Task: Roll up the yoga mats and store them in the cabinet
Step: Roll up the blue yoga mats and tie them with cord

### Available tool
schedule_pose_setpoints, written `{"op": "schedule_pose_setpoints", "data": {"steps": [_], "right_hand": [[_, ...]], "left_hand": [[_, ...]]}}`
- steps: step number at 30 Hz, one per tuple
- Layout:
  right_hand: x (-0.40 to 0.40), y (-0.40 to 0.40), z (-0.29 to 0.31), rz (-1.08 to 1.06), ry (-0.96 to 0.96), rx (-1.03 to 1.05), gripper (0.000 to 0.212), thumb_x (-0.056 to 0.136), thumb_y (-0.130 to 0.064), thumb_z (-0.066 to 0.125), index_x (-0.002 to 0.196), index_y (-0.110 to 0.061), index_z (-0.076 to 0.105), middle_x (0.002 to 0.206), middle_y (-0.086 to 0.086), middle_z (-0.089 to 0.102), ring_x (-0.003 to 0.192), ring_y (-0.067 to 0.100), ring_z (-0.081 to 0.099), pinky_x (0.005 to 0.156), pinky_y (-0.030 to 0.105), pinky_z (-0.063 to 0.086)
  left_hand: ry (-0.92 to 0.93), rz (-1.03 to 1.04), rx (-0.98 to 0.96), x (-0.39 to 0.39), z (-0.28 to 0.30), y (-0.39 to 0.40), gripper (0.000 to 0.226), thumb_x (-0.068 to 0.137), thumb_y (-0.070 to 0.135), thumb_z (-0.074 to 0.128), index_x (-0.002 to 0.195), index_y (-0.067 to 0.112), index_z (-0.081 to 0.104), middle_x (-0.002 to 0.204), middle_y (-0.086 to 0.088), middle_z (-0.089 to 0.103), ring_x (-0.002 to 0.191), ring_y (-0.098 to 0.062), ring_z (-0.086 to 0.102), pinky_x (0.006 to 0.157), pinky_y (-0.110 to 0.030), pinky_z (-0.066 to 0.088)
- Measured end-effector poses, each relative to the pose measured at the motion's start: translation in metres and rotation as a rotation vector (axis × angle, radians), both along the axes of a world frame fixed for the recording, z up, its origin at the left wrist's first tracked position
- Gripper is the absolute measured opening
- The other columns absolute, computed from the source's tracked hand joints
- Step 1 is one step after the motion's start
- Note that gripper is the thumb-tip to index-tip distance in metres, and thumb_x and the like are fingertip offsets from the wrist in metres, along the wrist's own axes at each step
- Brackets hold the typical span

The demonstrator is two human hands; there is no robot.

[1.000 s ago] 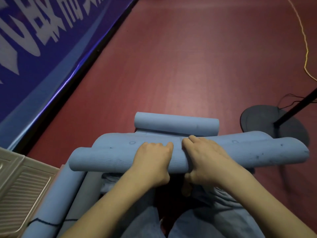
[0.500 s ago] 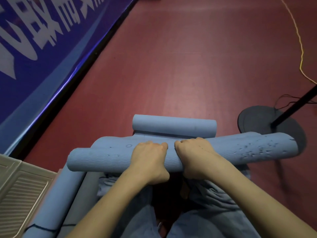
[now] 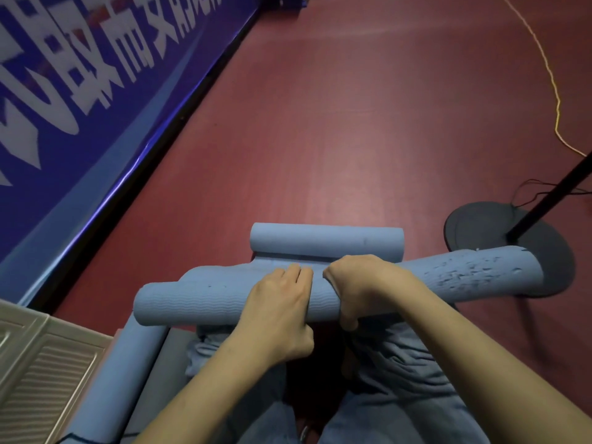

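Since the earlier frames the right end of the held roll has tipped upward toward the right of the frame, and the left hand's fingers have flattened along its top. Across most of the frame spreads the dark red floor [image 3: 352, 123], with a blue banner with white characters [image 3: 80, 75] running along the upper left. At lower centre, above the person's grey-blue trousers [image 3: 400, 379], lies the long light blue rolled yoga mat [image 3: 198, 299], tilted so its scuffed right end sits over the black round stand base [image 3: 551, 251] at the right edge. Just behind it, a shorter light blue mat roll [image 3: 326, 240] lies on the floor, part of its sheet running under the held roll. Another blue rolled mat [image 3: 118, 379] runs toward the lower left, beside a beige slatted cabinet door [image 3: 41, 379] in the corner. The left hand [image 3: 282, 302] rests on the held roll's middle with fingers fairly straight; the right hand [image 3: 358, 283], just beside it, wraps around the roll, thumb underneath. A yellow cord [image 3: 554, 84] trails at upper right.
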State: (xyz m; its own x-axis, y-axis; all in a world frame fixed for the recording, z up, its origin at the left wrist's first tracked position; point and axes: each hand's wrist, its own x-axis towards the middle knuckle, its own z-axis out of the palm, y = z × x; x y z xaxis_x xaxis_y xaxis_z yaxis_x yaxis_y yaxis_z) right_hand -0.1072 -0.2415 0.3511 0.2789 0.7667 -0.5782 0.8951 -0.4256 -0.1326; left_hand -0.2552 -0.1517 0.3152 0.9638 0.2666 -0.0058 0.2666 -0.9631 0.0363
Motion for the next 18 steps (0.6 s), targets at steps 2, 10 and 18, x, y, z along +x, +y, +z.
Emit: {"op": "schedule_pose_setpoints", "data": {"steps": [2, 10, 18], "right_hand": [[0.003, -0.001, -0.001, -0.023, 0.014, 0.012, 0.051, 0.053, -0.035, 0.088, 0.096, -0.021, 0.064, 0.092, -0.002, 0.067, 0.081, 0.021, 0.065, 0.075, 0.04, 0.06], [0.008, -0.003, -0.012, -0.054, -0.047, 0.05, 0.053, 0.05, -0.04, 0.086, 0.096, -0.025, 0.063, 0.091, -0.005, 0.068, 0.083, 0.02, 0.065, 0.073, 0.036, 0.058], [0.017, -0.03, -0.027, 0.003, -0.244, 0.367, 0.066, 0.067, -0.06, 0.071, 0.121, -0.03, 0.046, 0.111, -0.005, 0.057, 0.105, 0.023, 0.054, 0.088, 0.037, 0.041]], "left_hand": [[-0.066, -0.035, 0.031, -0.007, -0.015, 0.0, 0.06, 0.056, 0.026, 0.066, 0.113, 0.012, 0.055, 0.097, -0.003, 0.056, 0.085, -0.028, 0.056, 0.074, -0.036, 0.048], [-0.124, -0.006, 0.16, 0.007, -0.024, 0.001, 0.063, 0.035, 0.012, 0.074, 0.097, 0.012, 0.062, 0.074, -0.006, 0.054, 0.061, -0.029, 0.052, 0.058, -0.034, 0.036], [0.094, 0.024, 0.135, 0.032, 0.0, 0.012, 0.046, 0.071, 0.021, 0.073, 0.109, 0.019, 0.046, 0.103, -0.004, 0.063, 0.094, -0.028, 0.064, 0.076, -0.037, 0.035]]}}
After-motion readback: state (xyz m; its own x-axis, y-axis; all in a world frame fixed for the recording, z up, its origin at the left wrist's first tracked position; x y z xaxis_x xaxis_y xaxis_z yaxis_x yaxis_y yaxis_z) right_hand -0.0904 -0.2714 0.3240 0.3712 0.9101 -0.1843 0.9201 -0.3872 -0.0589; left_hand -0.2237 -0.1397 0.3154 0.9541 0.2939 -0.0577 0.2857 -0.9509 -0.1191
